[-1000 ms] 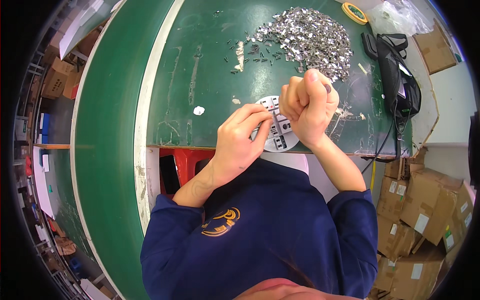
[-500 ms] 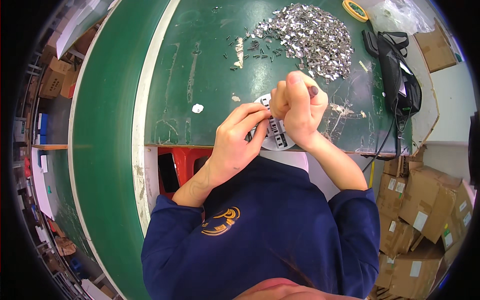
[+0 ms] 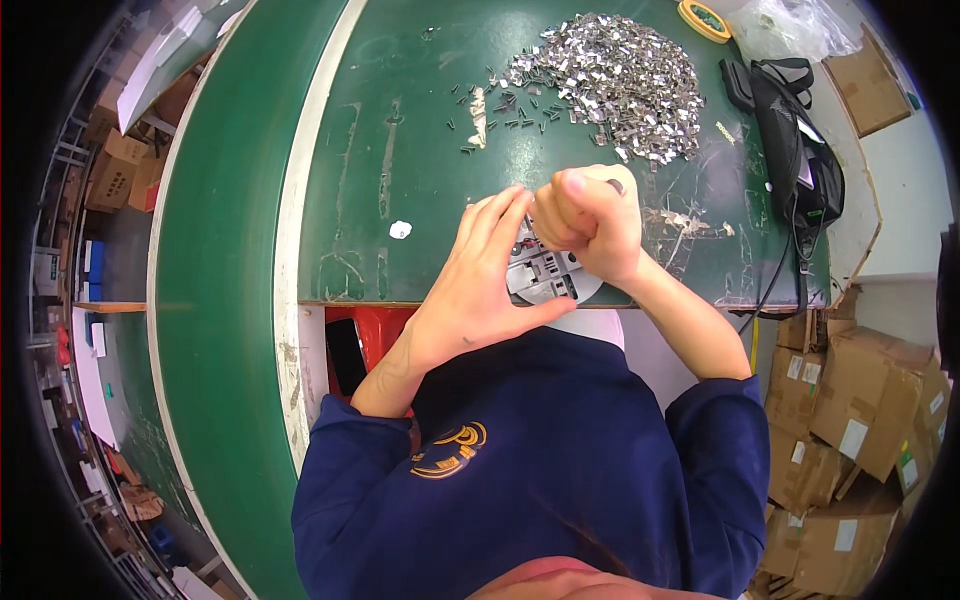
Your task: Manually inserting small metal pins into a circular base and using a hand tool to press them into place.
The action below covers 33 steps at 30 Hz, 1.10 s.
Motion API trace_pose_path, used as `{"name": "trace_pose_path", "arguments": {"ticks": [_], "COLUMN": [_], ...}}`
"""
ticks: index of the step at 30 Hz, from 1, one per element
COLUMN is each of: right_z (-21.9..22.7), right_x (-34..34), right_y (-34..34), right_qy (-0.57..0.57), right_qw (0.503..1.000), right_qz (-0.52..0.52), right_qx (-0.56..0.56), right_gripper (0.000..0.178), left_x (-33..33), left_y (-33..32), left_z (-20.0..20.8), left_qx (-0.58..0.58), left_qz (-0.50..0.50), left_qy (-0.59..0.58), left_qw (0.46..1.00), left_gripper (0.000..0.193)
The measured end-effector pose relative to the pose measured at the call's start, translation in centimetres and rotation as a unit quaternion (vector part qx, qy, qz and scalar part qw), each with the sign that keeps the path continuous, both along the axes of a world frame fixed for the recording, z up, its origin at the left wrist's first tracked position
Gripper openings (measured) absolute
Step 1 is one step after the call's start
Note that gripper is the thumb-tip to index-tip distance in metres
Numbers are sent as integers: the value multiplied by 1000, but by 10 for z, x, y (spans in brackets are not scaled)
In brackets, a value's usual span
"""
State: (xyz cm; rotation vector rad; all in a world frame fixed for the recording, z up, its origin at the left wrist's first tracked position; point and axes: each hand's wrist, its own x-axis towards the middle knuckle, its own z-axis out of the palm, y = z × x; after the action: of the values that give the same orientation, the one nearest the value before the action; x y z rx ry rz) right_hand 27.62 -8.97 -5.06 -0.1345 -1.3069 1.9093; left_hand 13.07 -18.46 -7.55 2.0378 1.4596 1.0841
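Observation:
A round grey disc-shaped fixture (image 3: pixel 545 278) with raised blocks and dark slots lies at the table's near edge, partly covered by both hands. My left hand (image 3: pixel 475 275) spreads open along its left side, the fingers pointing away from me and the thumb stretched across the near rim. Over the far right part of the disc, my right hand (image 3: pixel 600 222) is closed in a fist around a tool. Only the dark brown round end of the tool's handle (image 3: pixel 616 186) shows above the fist; its tip is hidden.
A heap of small shiny metal pieces (image 3: pixel 640 85) lies farther back, with several small dark pins (image 3: pixel 520 115) beside it. At the right are a black bag (image 3: pixel 795 150) with a cable and a yellow tape roll (image 3: pixel 705 20). Cardboard boxes (image 3: pixel 850 400) are stacked at lower right.
My left hand's fingers have opened from a pinch on the fixture and spread around its left side. My right fist has come slightly nearer to me and left, still holding the tool.

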Motion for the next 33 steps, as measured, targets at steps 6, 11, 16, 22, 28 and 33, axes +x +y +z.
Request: {"name": "trace_pose_path", "arguments": {"ticks": [6, 11, 16, 22, 28, 33], "right_z": [-4, -4, 12, 23, 29, 31], "right_x": [-5, -1, 18, 35, 38, 35], "right_y": [-7, -4, 15, 31, 33, 36], "right_qy": [-20, 13, 90, 43, -190, -497], "right_qw": [976, 992, 994, 990, 962, 785], "right_qz": [-75, -77, -62, -131, -185, -120], "right_qx": [204, 100, -4, 7, 68, 350], "right_gripper": [47, 48, 46, 50, 47, 42], "left_x": [1, 2, -30, -119, -178, -182], "left_y": [3, 1, -6, -23, -37, 6], "left_z": [1, 1, 4, 36, 2, 17], "left_qx": [-31, -47, 10, 3, -17, 22], "left_qz": [-27, -14, 74, 441, 675, 578], "left_qy": [74, 51, 53, 74, 223, 283], "left_qw": [996, 997, 996, 895, 703, 765], "left_gripper": [104, 104, 105, 100, 96, 88]}}
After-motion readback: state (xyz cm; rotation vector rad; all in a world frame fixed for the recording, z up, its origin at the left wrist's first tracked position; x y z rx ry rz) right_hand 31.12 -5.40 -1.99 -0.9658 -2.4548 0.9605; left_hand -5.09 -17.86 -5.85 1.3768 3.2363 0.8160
